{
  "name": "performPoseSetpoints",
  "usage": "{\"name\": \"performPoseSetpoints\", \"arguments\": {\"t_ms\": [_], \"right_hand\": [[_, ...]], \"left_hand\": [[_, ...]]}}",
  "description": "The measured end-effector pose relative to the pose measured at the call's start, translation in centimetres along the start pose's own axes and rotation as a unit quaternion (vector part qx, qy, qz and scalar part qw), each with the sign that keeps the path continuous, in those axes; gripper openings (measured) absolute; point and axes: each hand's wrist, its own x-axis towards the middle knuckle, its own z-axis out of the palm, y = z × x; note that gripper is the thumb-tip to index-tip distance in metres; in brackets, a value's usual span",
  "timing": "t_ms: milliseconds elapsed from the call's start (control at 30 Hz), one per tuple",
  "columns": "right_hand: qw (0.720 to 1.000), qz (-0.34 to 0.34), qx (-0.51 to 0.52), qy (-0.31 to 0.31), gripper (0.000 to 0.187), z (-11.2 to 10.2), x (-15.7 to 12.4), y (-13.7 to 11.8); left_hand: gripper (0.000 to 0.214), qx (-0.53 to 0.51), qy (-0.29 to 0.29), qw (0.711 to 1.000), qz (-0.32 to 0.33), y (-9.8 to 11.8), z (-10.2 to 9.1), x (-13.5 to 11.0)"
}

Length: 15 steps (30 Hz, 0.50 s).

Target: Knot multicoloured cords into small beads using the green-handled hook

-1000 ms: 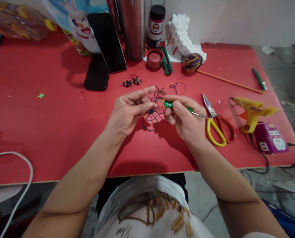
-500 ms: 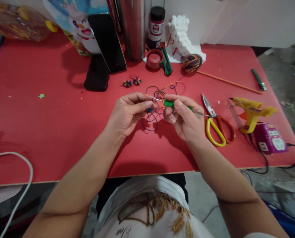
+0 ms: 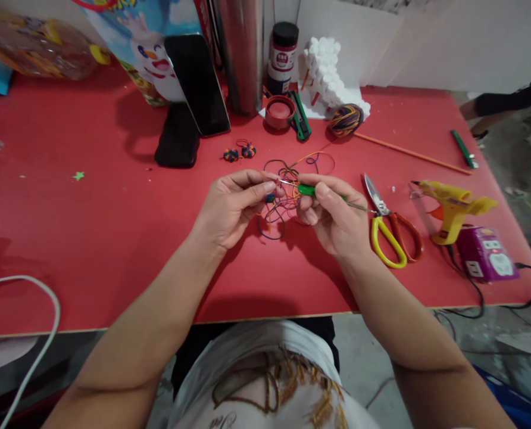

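My right hand (image 3: 334, 208) is closed round the green handle of a crochet hook (image 3: 307, 190), whose thin metal tip points left. My left hand (image 3: 236, 202) pinches multicoloured yarn (image 3: 272, 176) at that tip, with a small dark blue-green worked bit (image 3: 269, 198) hanging below the fingers. How the yarn sits on the hook is too small to tell. Loose loops of yarn (image 3: 312, 158) lie on the red table (image 3: 136, 238) under and behind both hands. Beyond them rest two small knotted yarn pieces (image 3: 248, 150) and a yarn ball (image 3: 346, 120).
Right of my hands lie scissors (image 3: 388, 226), a yellow glue gun (image 3: 453, 205) and a purple power box (image 3: 487, 253). Behind stand a leaning phone (image 3: 198, 86), a steel flask (image 3: 243, 59), a jar (image 3: 282, 56) and a green cutter (image 3: 301, 116). Someone's leg (image 3: 511, 101) shows at far right.
The whole view has shifted slightly, so the table things sit a little lower. A person's leg has come into view at the far right. Both hands keep nearly the same pose.
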Motion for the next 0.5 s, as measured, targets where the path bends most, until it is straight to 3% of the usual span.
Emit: {"name": "performPoseSetpoints", "arguments": {"t_ms": [300, 500], "right_hand": [[0.999, -0.017, -0.030, 0.006, 0.019, -0.18, -0.05, 0.04], [0.996, -0.035, -0.080, 0.025, 0.021, -0.11, -0.25, -0.13]], "left_hand": [[0.014, -0.003, 0.018, 1.000, 0.010, 0.03, -0.24, 0.13], [0.010, 0.080, 0.052, 0.988, 0.119, -0.34, -0.06, -0.02]]}}
